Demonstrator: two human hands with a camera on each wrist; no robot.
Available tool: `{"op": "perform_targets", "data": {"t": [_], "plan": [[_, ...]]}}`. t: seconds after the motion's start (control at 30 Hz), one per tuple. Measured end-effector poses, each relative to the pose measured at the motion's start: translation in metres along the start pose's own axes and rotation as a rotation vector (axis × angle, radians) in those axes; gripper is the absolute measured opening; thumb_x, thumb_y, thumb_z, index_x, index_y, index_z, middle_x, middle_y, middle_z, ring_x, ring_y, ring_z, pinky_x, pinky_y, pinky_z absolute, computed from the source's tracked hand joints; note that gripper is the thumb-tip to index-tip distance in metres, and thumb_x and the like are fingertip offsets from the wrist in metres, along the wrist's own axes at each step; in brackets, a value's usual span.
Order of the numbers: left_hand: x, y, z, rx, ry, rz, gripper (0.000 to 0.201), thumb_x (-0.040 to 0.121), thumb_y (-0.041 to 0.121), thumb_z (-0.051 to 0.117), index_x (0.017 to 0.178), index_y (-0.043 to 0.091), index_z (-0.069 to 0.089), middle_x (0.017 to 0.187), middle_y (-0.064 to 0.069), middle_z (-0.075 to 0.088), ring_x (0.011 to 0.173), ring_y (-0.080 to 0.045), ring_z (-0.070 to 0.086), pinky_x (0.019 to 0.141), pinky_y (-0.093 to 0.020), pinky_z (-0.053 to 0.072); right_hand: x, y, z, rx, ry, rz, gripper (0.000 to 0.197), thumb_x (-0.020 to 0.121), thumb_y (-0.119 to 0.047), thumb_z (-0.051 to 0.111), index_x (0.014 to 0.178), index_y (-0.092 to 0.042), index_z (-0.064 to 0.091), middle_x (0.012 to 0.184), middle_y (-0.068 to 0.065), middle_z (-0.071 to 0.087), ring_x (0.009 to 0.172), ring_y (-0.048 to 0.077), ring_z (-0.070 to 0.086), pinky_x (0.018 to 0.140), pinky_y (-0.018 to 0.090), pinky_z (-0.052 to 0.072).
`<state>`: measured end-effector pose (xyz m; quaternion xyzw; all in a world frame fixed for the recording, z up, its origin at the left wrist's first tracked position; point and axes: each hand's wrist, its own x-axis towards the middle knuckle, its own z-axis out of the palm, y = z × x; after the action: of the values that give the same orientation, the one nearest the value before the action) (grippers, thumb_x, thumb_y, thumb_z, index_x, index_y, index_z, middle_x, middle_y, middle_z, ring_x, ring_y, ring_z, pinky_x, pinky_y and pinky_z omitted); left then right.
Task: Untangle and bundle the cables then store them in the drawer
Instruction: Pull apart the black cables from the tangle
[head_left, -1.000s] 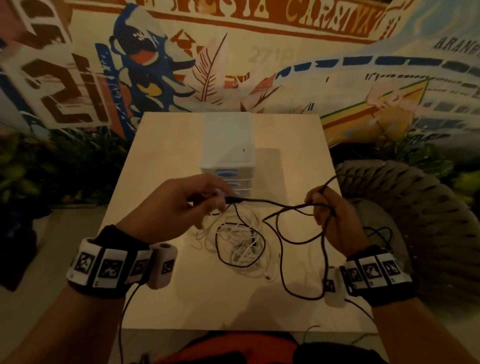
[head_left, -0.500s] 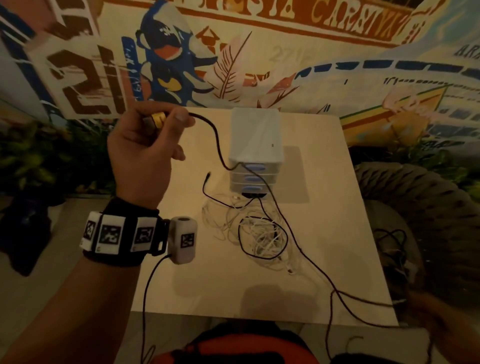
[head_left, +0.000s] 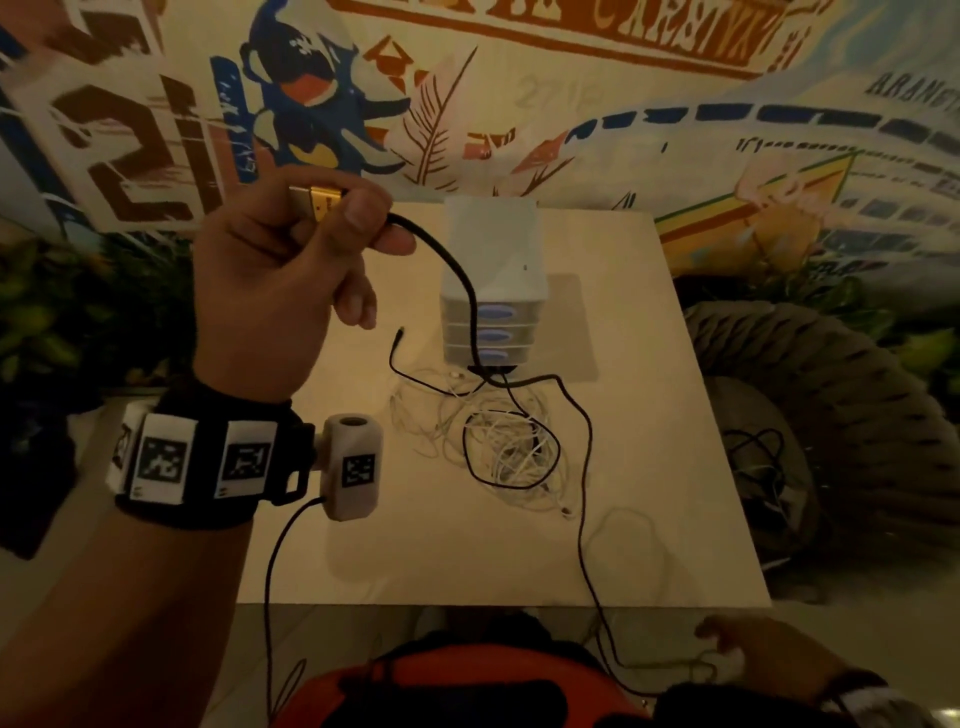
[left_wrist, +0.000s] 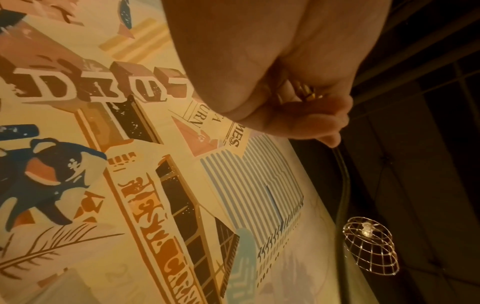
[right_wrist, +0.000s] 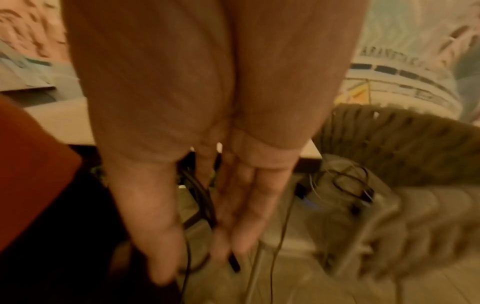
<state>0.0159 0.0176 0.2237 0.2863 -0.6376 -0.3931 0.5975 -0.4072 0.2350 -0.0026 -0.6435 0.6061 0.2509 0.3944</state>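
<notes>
Left hand now raised, pinching black cable's gold plug — right hand low, grip unclear

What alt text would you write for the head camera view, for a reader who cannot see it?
A raised left hand pinches the gold plug of a black cable, which trails across a pale table to the right hand at the near edge. White cables lie tangled before a small drawer unit with its drawers closed.

- My right hand hangs fingers-down below the table edge, blurred, thin black cable strands among its fingers.
- Right of the hand: a woven chair.
</notes>
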Motion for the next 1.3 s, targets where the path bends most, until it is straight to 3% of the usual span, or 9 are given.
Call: {"op": "perform_targets", "data": {"t": [0.13,0.27,0.37,0.47,0.63,0.77,0.97,1.07,1.3], "plan": [[-0.003,0.003,0.010,-0.007,-0.109,-0.051,0.010,0.094,0.028,0.063,0.095,0.020,0.069,0.082,0.007,0.077,0.038,-0.006,0.051,0.043,-0.020,0.048,-0.012,-0.063,-0.099,0.079,0.492,-0.122,0.045,0.086,-0.067,0.060,0.127,-0.055,0.046,0.117,-0.030,0.055,0.100,-0.011,0.055,0.078,0.005,0.042],[-0.005,0.001,0.028,0.024,-0.134,-0.077,0.006,0.091,0.020,0.068,0.087,0.023,0.071,0.079,0.006,0.077,0.042,-0.006,0.057,0.043,-0.023,0.049,-0.026,-0.159,-0.178,0.356,0.862,-0.565,0.066,0.085,-0.063,0.066,0.144,-0.045,0.041,0.140,-0.031,0.045,0.130,-0.011,0.043,0.105,0.009,0.034],[-0.004,-0.005,0.033,0.046,-0.126,-0.084,0.005,0.086,0.034,0.074,0.086,0.029,0.073,0.078,0.006,0.076,0.046,-0.009,0.059,0.046,-0.026,0.050,-0.018,-0.211,-0.202,0.377,0.768,-0.744,0.030,0.101,-0.052,0.050,0.114,-0.029,0.063,0.112,-0.018,0.064,0.106,0.001,0.061,0.093,0.025,0.049],[-0.002,-0.015,0.028,0.002,-0.104,-0.115,0.019,0.083,0.034,0.076,0.098,0.023,0.073,0.083,0.007,0.076,0.060,-0.010,0.065,0.056,-0.025,0.053,0.004,-0.229,-0.198,0.504,0.701,-0.810,0.041,0.109,-0.033,0.040,0.080,-0.010,0.056,0.069,-0.003,0.053,0.063,0.012,0.051,0.063,0.039,0.045],[-0.009,-0.029,0.028,0.015,-0.224,-0.179,0.011,0.093,0.033,0.067,0.101,0.031,0.075,0.083,0.010,0.073,0.073,-0.011,0.063,0.070,-0.030,0.051,0.023,-0.242,-0.189,0.784,0.774,-0.849,0.038,0.096,-0.032,0.063,0.088,-0.003,0.041,0.083,0.023,0.046,0.074,0.039,0.048,0.065,0.054,0.046],[-0.009,-0.043,0.037,0.046,-0.337,-0.228,0.016,0.106,0.020,0.045,0.106,0.008,0.056,0.082,-0.012,0.048,0.073,-0.015,0.047,0.075,-0.035,0.044,0.034,-0.255,-0.199,0.897,0.651,-0.848,0.030,0.094,-0.032,0.068,0.114,-0.020,0.049,0.099,0.008,0.062,0.087,0.024,0.067,0.079,0.046,0.059],[0.007,-0.054,0.029,-0.181,0.056,-0.347,0.023,0.107,0.028,0.031,0.101,0.016,0.049,0.083,0.001,0.063,0.085,-0.024,0.064,0.075,-0.040,0.054,0.057,-0.215,-0.175,0.787,0.376,-0.732,0.037,0.105,-0.042,0.045,0.081,-0.020,0.062,0.077,0.013,0.066,0.061,0.019,0.060,0.062,0.032,0.051],[0.013,-0.056,0.010,-0.263,0.229,-0.385,0.025,0.109,0.030,0.030,0.093,0.019,0.046,0.064,0.004,0.041,0.052,-0.015,0.038,0.052,-0.029,0.044,0.076,-0.169,-0.141,0.807,0.332,-0.579,0.036,0.099,-0.052,0.043,0.074,-0.031,0.058,0.063,-0.012,0.053,0.057,0.010,0.052,0.060,0.028,0.048],[0.001,-0.078,0.004,-0.202,0.489,-0.612,0.030,0.104,0.030,0.037,0.074,0.027,0.035,0.060,0.005,0.023,0.053,-0.013,0.009,0.043,-0.024,0.015,0.102,-0.076,-0.065,0.604,0.071,-0.336,0.031,0.101,-0.047,0.053,0.092,-0.021,0.067,0.077,-0.009,0.066,0.067,0.003,0.062,0.076,0.031,0.055]]}}
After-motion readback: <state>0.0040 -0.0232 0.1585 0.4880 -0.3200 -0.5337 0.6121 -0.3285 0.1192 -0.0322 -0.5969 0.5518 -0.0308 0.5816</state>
